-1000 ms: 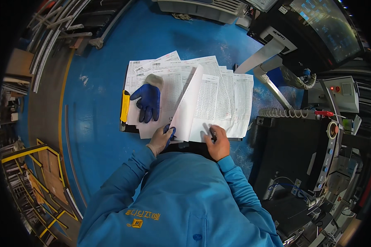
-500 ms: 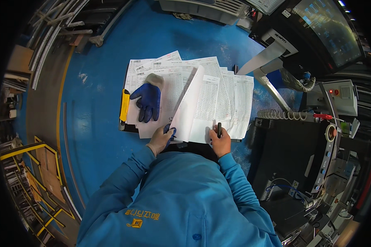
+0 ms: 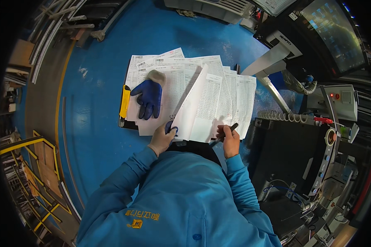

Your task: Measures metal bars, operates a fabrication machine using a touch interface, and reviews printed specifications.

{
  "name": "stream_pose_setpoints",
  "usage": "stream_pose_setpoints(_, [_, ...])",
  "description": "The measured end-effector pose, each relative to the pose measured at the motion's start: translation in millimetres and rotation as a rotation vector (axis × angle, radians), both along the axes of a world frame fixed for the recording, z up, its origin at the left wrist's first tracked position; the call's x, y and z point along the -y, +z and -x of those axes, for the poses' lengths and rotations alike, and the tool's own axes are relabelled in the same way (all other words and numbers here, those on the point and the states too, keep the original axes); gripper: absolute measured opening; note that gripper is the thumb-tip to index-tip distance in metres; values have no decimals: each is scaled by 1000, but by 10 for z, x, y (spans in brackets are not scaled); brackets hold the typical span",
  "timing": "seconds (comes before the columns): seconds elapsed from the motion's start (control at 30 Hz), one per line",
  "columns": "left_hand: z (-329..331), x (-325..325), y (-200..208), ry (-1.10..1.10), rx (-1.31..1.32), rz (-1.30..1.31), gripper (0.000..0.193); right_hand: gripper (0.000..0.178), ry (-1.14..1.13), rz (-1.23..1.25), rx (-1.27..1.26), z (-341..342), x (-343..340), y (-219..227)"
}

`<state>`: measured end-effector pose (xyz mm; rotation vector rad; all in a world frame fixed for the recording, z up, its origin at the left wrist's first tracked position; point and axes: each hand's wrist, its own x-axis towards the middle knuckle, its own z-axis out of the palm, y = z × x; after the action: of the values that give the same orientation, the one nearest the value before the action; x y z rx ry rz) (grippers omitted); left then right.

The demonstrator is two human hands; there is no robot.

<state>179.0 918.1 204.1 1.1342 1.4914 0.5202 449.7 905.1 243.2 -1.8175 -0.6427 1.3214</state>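
Several printed sheets (image 3: 175,84) lie fanned out and overlapping in front of me. My left hand (image 3: 162,140), in a grey work glove with a blue palm, pinches the lower edge of a curled-up white page (image 3: 188,111). That page is lifted, and a printed list (image 3: 208,95) shows to its right. At the lower right of the papers, my bare right hand (image 3: 231,143) grips a black marker pen (image 3: 234,126), tilted up to the right. The matching blue-and-grey glove (image 3: 151,96) lies loose on the left sheets. A yellow object (image 3: 124,103) sits at the papers' left edge.
A black machine cabinet (image 3: 286,152) with a coiled hose (image 3: 282,116) stands close on my right. Above it are a control box (image 3: 338,101) and a monitor (image 3: 332,33) on an arm. Yellow-framed racks (image 3: 29,144) line the left, and a grey crate (image 3: 212,10) sits ahead.
My right hand has shifted slightly right, and the pen has turned from upright to slanted. My left hand still holds the curled page.
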Motion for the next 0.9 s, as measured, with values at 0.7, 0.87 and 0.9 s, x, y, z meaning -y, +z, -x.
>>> stream_pose_setpoints(0.7, [-93, -137, 99, -460, -337, -618, 37, 33, 86, 49, -224, 593, -230, 28])
stream_pose_setpoints(0.87, [-132, -127, 17, -435, -369, -599, 32, 34, 40, 71, -239, 621, -294, -92])
stream_pose_setpoints(0.9, [-137, -122, -1, -421, -374, -590, 31, 34, 40, 73, -236, 619, -310, -123])
